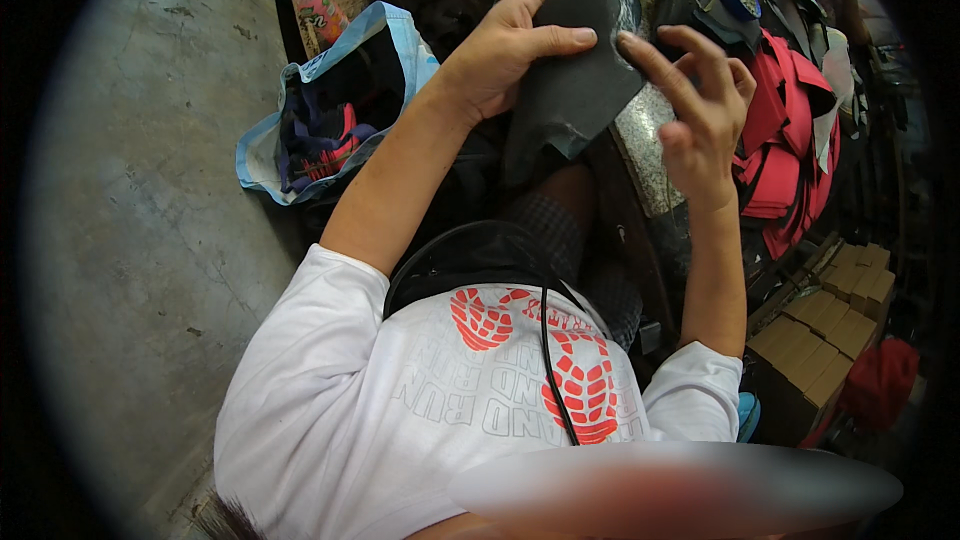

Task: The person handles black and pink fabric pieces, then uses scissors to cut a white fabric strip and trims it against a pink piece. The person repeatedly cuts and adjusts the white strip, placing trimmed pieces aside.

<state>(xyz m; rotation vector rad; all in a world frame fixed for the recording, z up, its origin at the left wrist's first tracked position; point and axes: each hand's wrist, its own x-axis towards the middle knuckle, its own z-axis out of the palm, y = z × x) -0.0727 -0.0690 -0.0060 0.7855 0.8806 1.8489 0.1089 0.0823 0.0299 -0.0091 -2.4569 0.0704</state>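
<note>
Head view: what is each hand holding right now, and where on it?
The left hand grips the dark grey sheet piece at its left edge, thumb on top. The right hand touches its right edge with a fingertip; whether it grips cannot be told.

Soft daylight brightens the concrete floor (150,240); away from it the fisheye rim darkens, the lower edge blurs.

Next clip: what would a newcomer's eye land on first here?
First the two hands at top centre: the left hand grips a dark grey sheet of material while the right hand touches its edge with a fingertip. Next, the pile of red cut pieces at right, and the blue-trimmed bag on the floor at left.
</note>
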